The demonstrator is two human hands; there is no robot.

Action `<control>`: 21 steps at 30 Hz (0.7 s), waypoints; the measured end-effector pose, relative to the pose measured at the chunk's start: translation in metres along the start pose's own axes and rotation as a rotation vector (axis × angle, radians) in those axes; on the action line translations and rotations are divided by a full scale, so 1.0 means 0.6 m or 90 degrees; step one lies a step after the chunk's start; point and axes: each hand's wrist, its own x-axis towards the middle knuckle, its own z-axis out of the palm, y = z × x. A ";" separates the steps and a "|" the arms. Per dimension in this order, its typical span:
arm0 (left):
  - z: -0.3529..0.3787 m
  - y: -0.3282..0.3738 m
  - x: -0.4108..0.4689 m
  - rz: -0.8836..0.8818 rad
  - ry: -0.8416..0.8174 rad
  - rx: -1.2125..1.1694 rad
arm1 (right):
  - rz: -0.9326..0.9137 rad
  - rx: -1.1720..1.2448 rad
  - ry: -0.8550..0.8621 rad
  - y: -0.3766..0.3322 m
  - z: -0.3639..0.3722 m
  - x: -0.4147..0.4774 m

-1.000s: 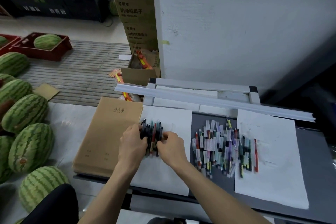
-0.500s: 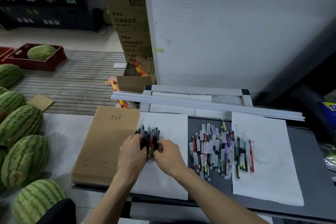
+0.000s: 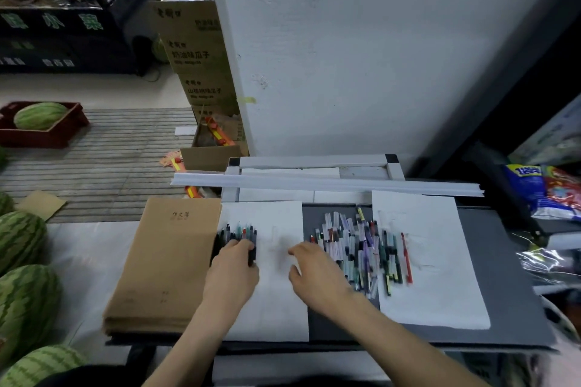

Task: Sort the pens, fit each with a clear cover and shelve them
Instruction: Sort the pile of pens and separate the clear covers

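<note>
Between the hands lies a strip of white sheet [image 3: 276, 217]. The left hand [image 3: 234, 270] curls round the pen bundle [image 3: 239, 233] at the notebook stack [image 3: 163, 261] edge. The right hand [image 3: 316, 273] hovers loose-fingered, holding nothing, just beside the loose pens [image 3: 361, 245].

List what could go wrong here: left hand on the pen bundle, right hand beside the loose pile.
1. Only the left hand holds the bundle; its pens could fan out or roll onto the notebooks alongside.
2. The right hand, open, sits at the edge of the pile; a careless reach may scatter it.
3. Pale pieces in the pile blend with the paper, so some may get missed.
</note>
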 end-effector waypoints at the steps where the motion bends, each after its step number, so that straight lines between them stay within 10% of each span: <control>1: 0.005 0.009 -0.003 0.015 -0.011 -0.002 | 0.003 -0.010 0.012 0.009 -0.004 -0.006; 21: 0.107 0.143 -0.035 0.057 -0.205 0.079 | 0.257 -0.014 0.140 0.140 -0.046 -0.141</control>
